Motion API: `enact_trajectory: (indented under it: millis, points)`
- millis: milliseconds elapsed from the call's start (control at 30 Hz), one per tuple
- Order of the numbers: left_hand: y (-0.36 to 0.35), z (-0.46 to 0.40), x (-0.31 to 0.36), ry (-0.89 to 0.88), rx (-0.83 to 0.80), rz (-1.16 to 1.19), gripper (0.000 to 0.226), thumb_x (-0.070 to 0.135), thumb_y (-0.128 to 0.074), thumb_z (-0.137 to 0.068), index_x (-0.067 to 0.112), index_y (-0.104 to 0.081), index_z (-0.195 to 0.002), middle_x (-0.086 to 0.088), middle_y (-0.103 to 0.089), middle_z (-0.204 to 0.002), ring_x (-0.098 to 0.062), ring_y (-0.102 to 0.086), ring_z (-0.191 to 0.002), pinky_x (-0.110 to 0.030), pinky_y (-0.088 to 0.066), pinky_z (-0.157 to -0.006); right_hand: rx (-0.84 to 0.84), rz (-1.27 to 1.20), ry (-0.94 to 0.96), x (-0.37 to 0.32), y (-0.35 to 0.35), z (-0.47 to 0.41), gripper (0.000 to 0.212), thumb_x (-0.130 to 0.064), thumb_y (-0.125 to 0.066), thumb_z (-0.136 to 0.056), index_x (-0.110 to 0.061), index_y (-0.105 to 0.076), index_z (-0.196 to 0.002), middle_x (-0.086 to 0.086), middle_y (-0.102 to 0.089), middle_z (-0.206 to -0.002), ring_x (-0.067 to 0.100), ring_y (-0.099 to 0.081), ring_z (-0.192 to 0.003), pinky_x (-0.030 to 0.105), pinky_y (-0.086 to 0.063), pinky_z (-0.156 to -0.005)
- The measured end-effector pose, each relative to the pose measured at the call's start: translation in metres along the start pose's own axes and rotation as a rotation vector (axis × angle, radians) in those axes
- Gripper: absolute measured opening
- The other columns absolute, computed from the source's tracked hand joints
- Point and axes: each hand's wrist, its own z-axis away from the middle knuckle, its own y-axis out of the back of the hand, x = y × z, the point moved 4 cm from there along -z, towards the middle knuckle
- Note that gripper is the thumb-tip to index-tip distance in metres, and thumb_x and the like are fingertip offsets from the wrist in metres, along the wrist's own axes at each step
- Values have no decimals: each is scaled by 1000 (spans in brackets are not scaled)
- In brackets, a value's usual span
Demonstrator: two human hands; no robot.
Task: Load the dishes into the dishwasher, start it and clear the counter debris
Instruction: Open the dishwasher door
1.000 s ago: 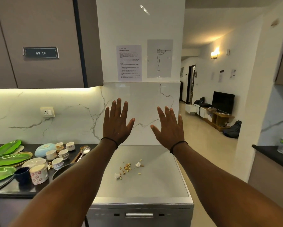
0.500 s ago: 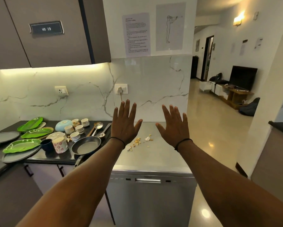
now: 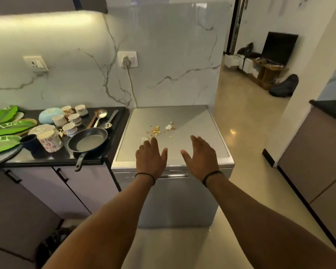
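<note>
A silver dishwasher (image 3: 182, 200) stands closed against the marble wall, with crumbs and scraps of debris (image 3: 158, 131) on its flat top. My left hand (image 3: 150, 158) and my right hand (image 3: 202, 155) hover side by side over the top's front edge, fingers loose, holding nothing. On the black counter (image 3: 46, 159) to the left lie a black frying pan (image 3: 88, 142), a floral mug (image 3: 48, 139), a dark blue cup (image 3: 30, 142), several small cups (image 3: 69, 119), a light blue bowl (image 3: 49, 114), spoons (image 3: 101, 118) and green leaf-shaped plates (image 3: 10, 128).
A plug and cord (image 3: 127, 63) run down the wall behind the dishwasher. Purple cabinets (image 3: 81, 187) sit under the counter. To the right, open floor leads to a room with a TV (image 3: 278, 47). Another dark counter (image 3: 330, 111) stands at far right.
The view has tilted down and pulled back from the wall. Both hands have dropped from raised, fingers spread, to hover low over the dishwasher's front edge.
</note>
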Motion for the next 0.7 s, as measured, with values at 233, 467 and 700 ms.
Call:
enact_trajectory:
  millis: [233, 467, 700]
  points:
    - [-94, 29, -29, 676, -234, 591, 50, 49, -49, -93, 2, -63, -96, -16, -69, -90, -32, -66, -82, -41, -56, -77, -179, -663, -579, 38, -86, 22, 37, -40, -50, -95, -13, -53, -70, 2, -51, -65, 22, -50, -65, 30, -43, -60]
    - [-171, 45, -36, 1214, -387, 1385, 62, 46, -57, -93, 0, -46, -133, -21, -60, -116, -29, -62, -103, -36, -55, -84, -233, -1369, -1193, 70, -178, 33, 35, -33, -64, -90, -1, -59, -101, 13, -58, -89, 21, -60, -77, 29, -54, -70]
    - [-234, 41, -48, 1252, -343, 1651, 36, 37, -51, -98, 7, -54, -116, -13, -54, -109, -24, -57, -99, -38, -48, -94, -139, -1466, -1260, 81, -237, 14, 49, -33, -70, -85, -2, -55, -121, 17, -51, -137, 33, -49, -127, 44, -42, -105]
